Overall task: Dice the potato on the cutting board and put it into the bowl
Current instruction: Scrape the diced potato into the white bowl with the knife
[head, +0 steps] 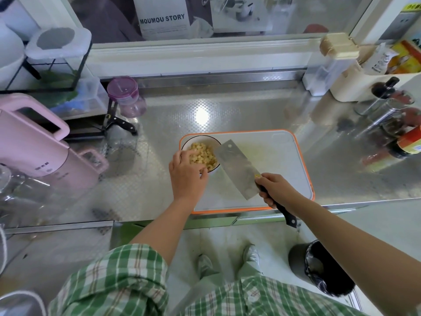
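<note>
Potato dice fill bowl; left hand grip unclear; right hand clamps cleaver beside.

Single view here, riding on the person's head, facing forward and tipped steeply down past a checked shirt. It's wide-angle and close: the left hand and the right hand, gripping a cleaver, land mid-frame. Beyond the hands the counter runs to a window; nearer than them, floor and shoes.
</note>
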Demonstrator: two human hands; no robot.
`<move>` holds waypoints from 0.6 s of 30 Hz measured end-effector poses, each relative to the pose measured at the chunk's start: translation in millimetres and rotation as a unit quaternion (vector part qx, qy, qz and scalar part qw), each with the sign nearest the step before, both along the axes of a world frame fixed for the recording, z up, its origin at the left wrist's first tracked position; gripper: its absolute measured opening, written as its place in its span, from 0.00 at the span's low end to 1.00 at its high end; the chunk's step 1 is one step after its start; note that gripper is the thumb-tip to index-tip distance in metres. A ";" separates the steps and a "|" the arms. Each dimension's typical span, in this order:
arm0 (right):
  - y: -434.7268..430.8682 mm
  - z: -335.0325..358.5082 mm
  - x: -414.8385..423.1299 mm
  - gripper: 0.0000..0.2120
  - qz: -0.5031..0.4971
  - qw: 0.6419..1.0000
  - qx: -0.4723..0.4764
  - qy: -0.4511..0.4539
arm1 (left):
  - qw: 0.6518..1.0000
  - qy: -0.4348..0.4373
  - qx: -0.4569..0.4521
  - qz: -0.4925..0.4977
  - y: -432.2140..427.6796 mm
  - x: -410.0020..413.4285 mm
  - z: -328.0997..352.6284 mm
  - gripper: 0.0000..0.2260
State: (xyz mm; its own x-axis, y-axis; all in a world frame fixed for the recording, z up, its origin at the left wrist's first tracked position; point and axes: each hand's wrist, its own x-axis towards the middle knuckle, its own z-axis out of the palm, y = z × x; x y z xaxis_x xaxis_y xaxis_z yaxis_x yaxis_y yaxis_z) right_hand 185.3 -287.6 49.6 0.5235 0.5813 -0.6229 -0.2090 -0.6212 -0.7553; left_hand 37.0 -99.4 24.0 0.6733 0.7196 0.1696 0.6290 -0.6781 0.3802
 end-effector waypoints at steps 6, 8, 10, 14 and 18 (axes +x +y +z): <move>-18.7 -3.9 3.6 0.14 -0.022 1.000 -0.007 -0.012 | 0.980 0.161 0.037 -0.110 -1.2 -6.3 -10.6 0.20; -20.6 -2.6 3.4 0.14 -0.024 1.000 0.002 -0.008 | 0.975 0.182 0.055 -0.115 -5.0 -11.5 -14.1 0.23; -16.6 -1.0 1.5 0.13 -0.014 1.000 0.015 -0.009 | 0.975 0.182 0.064 -0.107 -8.6 -15.5 -14.5 0.23; -5.2 -0.3 -5.8 0.14 0.006 0.999 0.032 -0.021 | 0.975 0.174 0.075 -0.118 -11.6 -24.4 -12.6 0.23; -1.2 -4.2 -7.2 0.14 0.000 0.998 0.043 -0.041 | 0.981 0.125 0.083 -0.121 -11.5 -38.6 -7.2 0.22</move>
State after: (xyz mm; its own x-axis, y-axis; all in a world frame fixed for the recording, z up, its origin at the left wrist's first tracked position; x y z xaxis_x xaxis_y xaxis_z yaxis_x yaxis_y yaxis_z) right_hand 178.2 -288.7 45.5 0.5713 0.6306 -0.5254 -0.1439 -0.5532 -0.8205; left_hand -1.7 -110.9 16.8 0.8564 0.5101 0.0795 0.5016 -0.8586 0.1061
